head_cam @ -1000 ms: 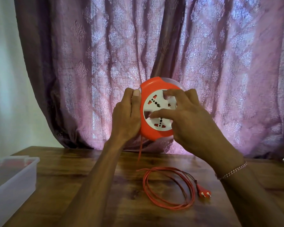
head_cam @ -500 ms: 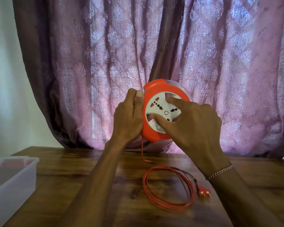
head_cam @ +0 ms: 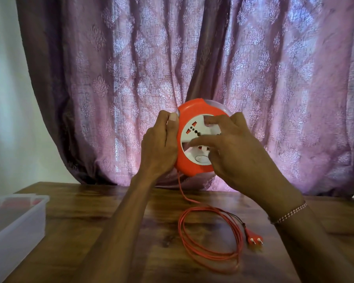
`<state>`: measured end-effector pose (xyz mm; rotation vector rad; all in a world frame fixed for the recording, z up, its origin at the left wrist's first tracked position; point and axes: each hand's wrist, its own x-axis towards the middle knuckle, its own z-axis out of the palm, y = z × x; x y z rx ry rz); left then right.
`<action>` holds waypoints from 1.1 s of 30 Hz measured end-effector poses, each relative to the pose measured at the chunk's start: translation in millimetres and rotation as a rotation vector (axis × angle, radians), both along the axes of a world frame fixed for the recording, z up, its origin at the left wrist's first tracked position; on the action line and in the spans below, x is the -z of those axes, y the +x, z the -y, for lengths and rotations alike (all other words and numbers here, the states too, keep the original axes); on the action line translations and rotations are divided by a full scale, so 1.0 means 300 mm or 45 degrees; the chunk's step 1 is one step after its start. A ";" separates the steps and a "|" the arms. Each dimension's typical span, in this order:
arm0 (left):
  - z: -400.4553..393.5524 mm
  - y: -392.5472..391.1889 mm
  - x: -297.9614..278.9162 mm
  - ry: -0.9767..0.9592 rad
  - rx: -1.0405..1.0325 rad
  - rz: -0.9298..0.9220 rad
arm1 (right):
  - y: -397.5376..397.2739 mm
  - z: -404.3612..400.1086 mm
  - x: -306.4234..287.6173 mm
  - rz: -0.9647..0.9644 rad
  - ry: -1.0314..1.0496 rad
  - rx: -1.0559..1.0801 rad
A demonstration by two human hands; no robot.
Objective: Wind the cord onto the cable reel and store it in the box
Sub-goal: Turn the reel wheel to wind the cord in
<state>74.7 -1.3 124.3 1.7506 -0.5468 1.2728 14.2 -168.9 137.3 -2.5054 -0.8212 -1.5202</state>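
The cable reel (head_cam: 194,139), orange w/ a white socket face, was held upright in the air above the table (head_cam: 86,231), in front of the curtain (head_cam: 110,78). Socket face pointed toward the person.

Left hand (head_cam: 159,144): wrapped around the reel's left edge, thumb lying up along the orange rim, fingers behind the housing and out of sight.

Right hand (head_cam: 233,148): laid over the white face from the right, fingers (head_cam: 200,140) curled onto the centre disc. Fingertips looked blurred, so exact contact pts could not be read; it appeared to be gripping the disc.

The two hands were close together, one on each side of the reel, not touching each other.

The cord (head_cam: 211,237), thin and orange, left the reel's underside, dropped to the table and lay there in a loose oval of several loops, approx. below the right forearm. Its plug (head_cam: 253,238), orange w/ two pins, lay flat just beside the loops' right side.

The box (head_cam: 18,225), translucent plastic, sat at the table's left edge, well apart from cord and reel. Something red showed through its wall; ID not possible.

A beaded bracelet (head_cam: 288,213) circled the right wrist.
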 end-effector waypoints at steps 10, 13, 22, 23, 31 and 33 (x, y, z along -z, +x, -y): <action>-0.001 0.000 -0.003 0.019 -0.031 0.026 | -0.002 -0.011 0.014 -0.005 0.030 0.233; -0.004 0.001 -0.005 0.001 -0.019 0.017 | -0.002 -0.024 0.018 -0.002 0.268 0.304; -0.004 -0.002 -0.005 0.002 0.011 0.004 | 0.005 -0.009 0.002 0.161 0.269 0.140; -0.006 -0.003 -0.005 -0.008 0.019 0.009 | 0.004 -0.003 -0.004 0.156 0.253 0.080; -0.019 -0.004 -0.010 -0.054 0.039 0.011 | -0.001 0.001 -0.005 0.014 -0.065 0.029; -0.018 -0.004 -0.012 -0.059 0.055 0.010 | 0.001 -0.007 -0.001 -0.001 -0.074 0.069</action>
